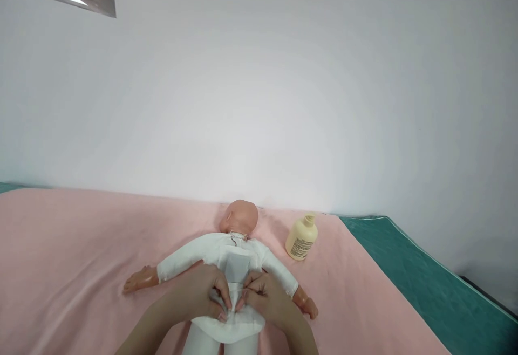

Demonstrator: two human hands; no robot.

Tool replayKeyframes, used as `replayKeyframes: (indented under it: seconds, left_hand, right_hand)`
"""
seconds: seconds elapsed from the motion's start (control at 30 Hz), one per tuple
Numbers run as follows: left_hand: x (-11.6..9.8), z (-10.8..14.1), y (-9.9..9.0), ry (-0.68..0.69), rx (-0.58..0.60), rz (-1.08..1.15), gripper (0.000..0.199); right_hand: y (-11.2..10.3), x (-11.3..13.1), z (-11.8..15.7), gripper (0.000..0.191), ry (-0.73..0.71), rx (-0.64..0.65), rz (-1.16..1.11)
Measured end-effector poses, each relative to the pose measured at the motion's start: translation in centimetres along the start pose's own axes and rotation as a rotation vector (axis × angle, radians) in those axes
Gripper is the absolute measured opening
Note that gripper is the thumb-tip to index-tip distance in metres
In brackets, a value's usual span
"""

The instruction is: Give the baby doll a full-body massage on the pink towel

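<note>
The left hand (208,293), nearly closed, pinches the front of the diaper (229,332) on a doll (237,267), which lies on pink cloth (360,301); the right hand (267,298) pinches likewise. A bottle (301,239), contents hidden, stands near the cloth's edge, beyond which green surface (421,268) shows.

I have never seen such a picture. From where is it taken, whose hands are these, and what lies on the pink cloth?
There is no machine here. A person wears the camera on the head; it looks forward and down. You see this person's own bare left hand and right hand, both pinching white material at the waist of a doll. The doll lies with arms spread on the pink cloth. To its right is a pale yellow bottle.
</note>
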State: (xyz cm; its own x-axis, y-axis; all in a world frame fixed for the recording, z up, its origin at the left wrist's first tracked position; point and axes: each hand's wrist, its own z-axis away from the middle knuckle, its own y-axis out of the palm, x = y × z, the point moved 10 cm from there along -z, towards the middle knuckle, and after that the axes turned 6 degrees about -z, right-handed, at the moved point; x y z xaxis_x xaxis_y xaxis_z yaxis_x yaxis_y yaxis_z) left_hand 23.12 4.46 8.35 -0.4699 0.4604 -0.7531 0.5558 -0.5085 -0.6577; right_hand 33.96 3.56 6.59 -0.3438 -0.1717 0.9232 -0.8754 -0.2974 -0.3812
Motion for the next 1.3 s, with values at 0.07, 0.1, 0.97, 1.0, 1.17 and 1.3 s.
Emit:
replayKeyframes:
  seconds: [0.07, 0.1, 0.97, 1.0, 1.17, 1.3]
  left_hand:
    - [-0.4, 0.1, -0.4, 0.035, -0.025, -0.01, 0.016]
    - [-0.5, 0.0, -0.6, 0.051, -0.039, -0.021, 0.015]
    - [1.0, -1.6, -1.4, 0.063, -0.183, -0.153, 0.02]
    - [1.0, -1.7, -1.2, 0.063, -0.178, -0.16, 0.021]
    - [1.2, -2.0, -1.0, 0.025, -0.192, -0.183, 0.02]
    - [0.5, -1.9, -1.4, 0.063, -0.255, -0.173, 0.022]
  right_hand:
    - [0.0, 0.2, 0.0, 0.028, -0.022, -0.006, 0.013]
    - [-0.1, 0.4, -0.1, 0.028, -0.045, -0.015, 0.018]
    - [-2.2, -0.1, -0.6, 0.037, -0.127, -0.224, -0.003]
    - [-2.1, -0.3, -0.7, 0.036, -0.116, -0.217, 0.008]
    - [-1.8, -1.1, -1.0, 0.034, -0.062, -0.207, 0.034]
    - [-2.0, -0.4, -0.9, 0.037, -0.123, -0.219, 0.025]
